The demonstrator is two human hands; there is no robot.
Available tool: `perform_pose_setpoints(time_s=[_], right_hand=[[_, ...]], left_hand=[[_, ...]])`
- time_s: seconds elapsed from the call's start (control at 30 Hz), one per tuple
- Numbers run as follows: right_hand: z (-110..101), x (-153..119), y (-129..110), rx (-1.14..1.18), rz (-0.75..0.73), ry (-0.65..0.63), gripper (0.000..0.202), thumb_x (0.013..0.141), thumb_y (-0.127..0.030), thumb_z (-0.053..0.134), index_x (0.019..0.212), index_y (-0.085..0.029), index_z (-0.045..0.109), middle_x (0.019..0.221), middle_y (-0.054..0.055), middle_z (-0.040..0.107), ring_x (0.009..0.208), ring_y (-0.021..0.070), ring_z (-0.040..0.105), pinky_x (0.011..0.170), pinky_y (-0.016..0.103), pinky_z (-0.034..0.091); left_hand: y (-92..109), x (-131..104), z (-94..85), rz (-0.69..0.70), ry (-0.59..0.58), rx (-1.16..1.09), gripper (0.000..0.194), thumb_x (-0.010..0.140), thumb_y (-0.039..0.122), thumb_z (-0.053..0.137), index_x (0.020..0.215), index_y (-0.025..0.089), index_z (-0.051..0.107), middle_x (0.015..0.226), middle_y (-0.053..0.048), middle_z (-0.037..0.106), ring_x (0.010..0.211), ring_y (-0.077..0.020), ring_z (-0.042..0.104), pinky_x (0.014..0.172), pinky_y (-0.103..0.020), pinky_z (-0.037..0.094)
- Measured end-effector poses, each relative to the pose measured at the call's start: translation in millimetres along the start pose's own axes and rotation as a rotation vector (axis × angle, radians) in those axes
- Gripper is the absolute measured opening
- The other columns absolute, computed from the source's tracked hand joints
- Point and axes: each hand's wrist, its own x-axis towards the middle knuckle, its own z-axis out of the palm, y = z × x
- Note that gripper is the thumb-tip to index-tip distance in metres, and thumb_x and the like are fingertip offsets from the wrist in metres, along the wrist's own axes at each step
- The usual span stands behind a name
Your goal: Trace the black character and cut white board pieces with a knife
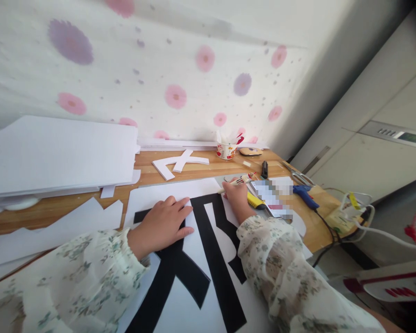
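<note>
My left hand (164, 225) lies flat with its fingers spread, pressing on a black cut-out shape (173, 263) on a white sheet (190, 307). My right hand (237, 198) is closed round a pale pen (241, 180), its tip near the top edge of a second black shape (217, 259). This second shape has a white opening inside it. A yellow cutter (255, 201) lies just right of my right hand, beside a partly blurred phone-like rectangle (271, 196).
White boards (62, 152) are stacked at the left. Cut white pieces (181, 162), a paper cup (226, 151), a mouse (250, 151) and scissors (300, 175) lie behind. At the right are a blue-handled tool (305, 197), cables and a power strip (343, 217).
</note>
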Motion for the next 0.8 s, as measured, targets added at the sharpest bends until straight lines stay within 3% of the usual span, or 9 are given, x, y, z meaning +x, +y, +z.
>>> perform_pose_setpoints(time_s=[0.33, 0.57, 0.7, 0.8], right_hand=[[2.5, 0.9, 2.3, 0.182, 0.060, 0.039, 0.026, 0.071, -0.015, 0.069, 0.061, -0.023, 0.046, 0.049, -0.007, 0.047, 0.043, 0.0131, 0.051, 0.046, 0.030, 0.050], [0.4, 0.1, 0.9, 0.210, 0.081, 0.047, 0.025, 0.093, -0.029, 0.069, 0.076, -0.016, 0.056, 0.061, -0.008, 0.052, 0.048, 0.0066, 0.050, 0.047, 0.020, 0.047], [-3.8, -16.2, -18.6, 0.269, -0.005, 0.031, 0.032, 0.082, -0.032, 0.071, 0.067, -0.023, 0.044, 0.048, -0.012, 0.041, 0.045, 0.0093, 0.048, 0.048, 0.023, 0.051], [3.6, -36.8, -34.2, 0.284, -0.090, -0.106, 0.029, 0.076, -0.041, 0.070, 0.069, -0.024, 0.047, 0.047, -0.011, 0.043, 0.044, 0.0105, 0.049, 0.047, 0.024, 0.051]], left_hand=[[-0.6, 0.3, 0.7, 0.012, 0.018, -0.003, 0.042, 0.096, 0.043, 0.064, 0.130, 0.018, 0.063, 0.153, -0.013, 0.052, 0.117, -0.0369, 0.056, 0.095, -0.053, 0.051], [-2.0, -0.3, 2.3, 0.020, 0.033, -0.001, 0.042, 0.095, 0.043, 0.066, 0.129, 0.019, 0.064, 0.151, -0.013, 0.054, 0.116, -0.0358, 0.057, 0.094, -0.051, 0.050], [-2.1, 0.0, 4.1, 0.023, 0.038, 0.006, 0.040, 0.095, 0.043, 0.065, 0.129, 0.020, 0.064, 0.152, -0.012, 0.053, 0.115, -0.0360, 0.056, 0.093, -0.051, 0.051], [-1.6, 0.3, 4.7, 0.033, 0.042, -0.001, 0.039, 0.095, 0.044, 0.064, 0.126, 0.020, 0.064, 0.151, -0.013, 0.054, 0.114, -0.0363, 0.056, 0.091, -0.052, 0.051]])
